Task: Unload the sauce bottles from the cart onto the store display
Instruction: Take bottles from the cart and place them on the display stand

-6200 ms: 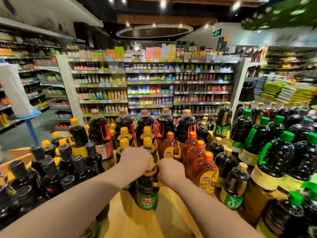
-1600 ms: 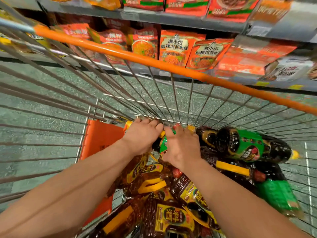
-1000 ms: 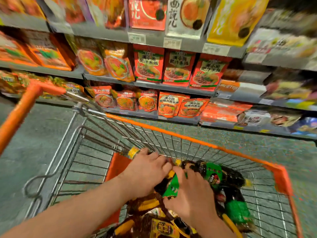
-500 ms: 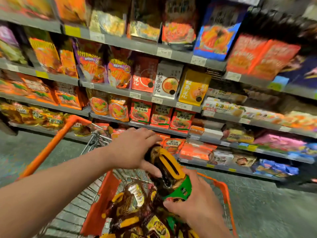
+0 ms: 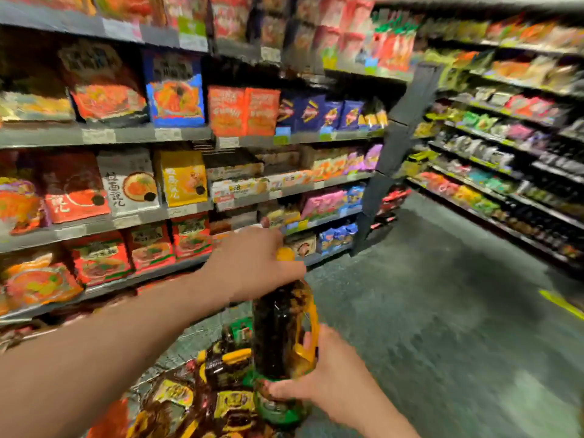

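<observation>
I hold one big dark sauce bottle [image 5: 279,336] upright above the cart, low in the middle of the view. It has a yellow cap, a yellow side handle and a green label at its base. My left hand [image 5: 252,260] grips its neck just under the cap. My right hand [image 5: 328,377] grips its lower body beside the handle. Under it, several more dark sauce bottles [image 5: 218,393] with yellow handles and labels lie piled in the cart, whose frame is mostly hidden and blurred.
Grey shelves [image 5: 104,135] packed with red, orange and blue noodle packs run along the left. Another run of shelves [image 5: 505,159] with small packets stands at the right. Between them a green-grey floor aisle [image 5: 442,295] leads away. The picture is motion-blurred.
Both hands have lifted the bottle out of the cart pile and turned it from tilted to upright. My view has swung up and to the right, along the aisle.
</observation>
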### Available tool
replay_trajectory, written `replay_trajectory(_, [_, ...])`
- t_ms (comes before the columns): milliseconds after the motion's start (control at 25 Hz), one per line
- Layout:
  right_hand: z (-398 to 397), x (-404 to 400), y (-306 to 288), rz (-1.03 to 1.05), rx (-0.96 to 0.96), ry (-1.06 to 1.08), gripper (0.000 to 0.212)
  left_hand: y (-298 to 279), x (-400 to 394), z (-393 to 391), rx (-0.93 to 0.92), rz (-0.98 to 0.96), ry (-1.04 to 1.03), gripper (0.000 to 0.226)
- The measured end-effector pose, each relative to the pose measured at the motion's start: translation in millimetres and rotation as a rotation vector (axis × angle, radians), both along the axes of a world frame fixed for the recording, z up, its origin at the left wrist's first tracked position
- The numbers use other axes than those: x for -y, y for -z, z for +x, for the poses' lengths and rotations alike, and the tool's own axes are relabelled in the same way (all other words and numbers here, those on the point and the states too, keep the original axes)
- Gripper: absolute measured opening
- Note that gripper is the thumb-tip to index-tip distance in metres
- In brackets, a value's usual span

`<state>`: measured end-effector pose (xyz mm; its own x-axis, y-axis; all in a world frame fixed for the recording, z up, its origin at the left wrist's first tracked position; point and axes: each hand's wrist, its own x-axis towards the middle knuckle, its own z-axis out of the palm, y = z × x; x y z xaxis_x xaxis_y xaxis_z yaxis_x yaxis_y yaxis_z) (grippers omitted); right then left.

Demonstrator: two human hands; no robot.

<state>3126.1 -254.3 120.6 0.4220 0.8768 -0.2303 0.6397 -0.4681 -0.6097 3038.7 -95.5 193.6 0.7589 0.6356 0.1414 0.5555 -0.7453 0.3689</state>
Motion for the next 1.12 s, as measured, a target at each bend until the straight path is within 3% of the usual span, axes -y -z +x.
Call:
replay_trajectory(160, [28.8, 114.2, -15.0, 0.083, 0.018, 0.211, 0.027, -30.3, 124.6, 72.9, 0.011, 0.27, 0.336, 0.05])
replay_trajectory(320, [62.8, 246.7, -33.2, 0.083, 0.081, 0.513, 0.046, -36.2, 243.8, 134.5, 0.099, 0.338, 0.598, 0.049])
replay_trajectory(440, [77.1, 349.5, -48.4, 0.026, 0.214, 0.705, 0.023, -38.1, 347.9, 178.3, 0.112, 0.333, 0.843, 0.046])
replay_trajectory(600, [77.8, 474.2, -51.9, -0.126, 0.483, 1.022, 0.037, -40.7, 491.3, 223.4, 0.141, 0.377, 1.154, 0.047])
replay_trajectory(720, [75.8, 523.0, -50.8, -0.241, 0.524, 1.205, 0.037, -30.8, 553.2, 242.1, 0.139, 0.384, 1.297, 0.044])
replay_trajectory(840, [79.8, 568.3, -51.3, -0.373, 0.43, 1.405, 0.038, -22.0, 618.8, 270.2, 0.162, 0.397, 1.479, 0.046])
replay_trajectory(960, [93.2, 609.5, -35.2, -0.328, 0.443, 1.564, 0.034, -16.6, 673.4, 305.7, 0.143, 0.37, 1.694, 0.047])
replay_trajectory(1080, [126.6, 631.9, -40.3, -0.486, 0.531, 1.664, 0.017, -15.4, 714.1, 347.9, 0.176, 0.368, 1.826, 0.047])
replay_trajectory(1120, [144.1, 638.1, -47.7, -0.516, 0.477, 1.652, 0.016, -16.3, 727.1, 364.7, 0.192, 0.399, 1.866, 0.049])
